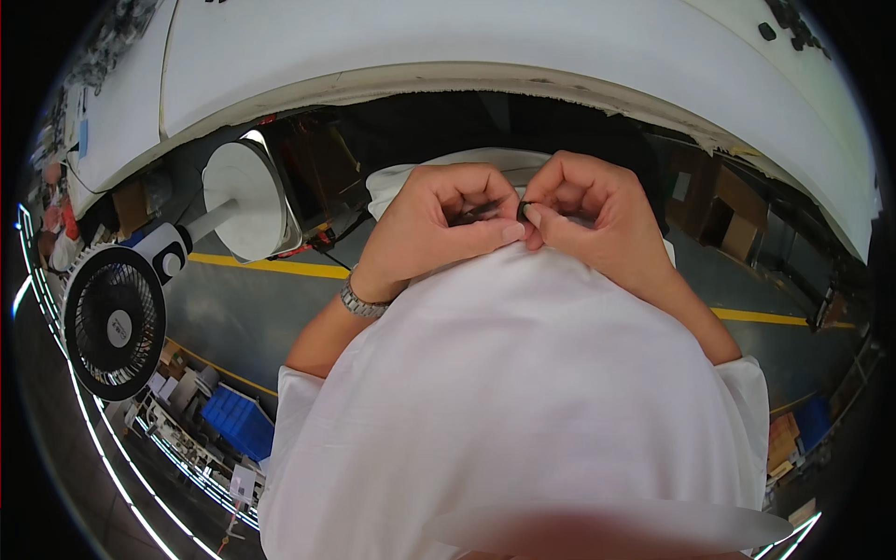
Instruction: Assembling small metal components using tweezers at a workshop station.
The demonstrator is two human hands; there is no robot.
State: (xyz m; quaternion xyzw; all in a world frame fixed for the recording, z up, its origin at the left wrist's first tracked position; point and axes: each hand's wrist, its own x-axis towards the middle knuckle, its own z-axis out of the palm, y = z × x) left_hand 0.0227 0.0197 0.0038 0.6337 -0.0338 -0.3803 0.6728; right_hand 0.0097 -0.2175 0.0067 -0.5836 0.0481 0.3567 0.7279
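Note:
My left hand [437, 217] and my right hand [602, 207] meet in front of my white shirt [523, 355], just short of the table's near edge. The left fingers are curled round a small dark part [479, 213], most of it hidden in the palm. Between my right thumb and forefinger is pinched a small black piece [525, 211] with a curved outline. It touches, or nearly touches, the left fingertips. Whether the two dark things are joined I cannot tell. A metal-band watch [360, 297] is on my left wrist.
A white table [448, 35] curves across the far side, with small black pieces [767, 32] at its far right and a dark heap [110, 42] at far left. A black-and-white fan [116, 322] stands left. Cardboard boxes [737, 213] lie under the table at right; a blue crate [237, 420] is lower left.

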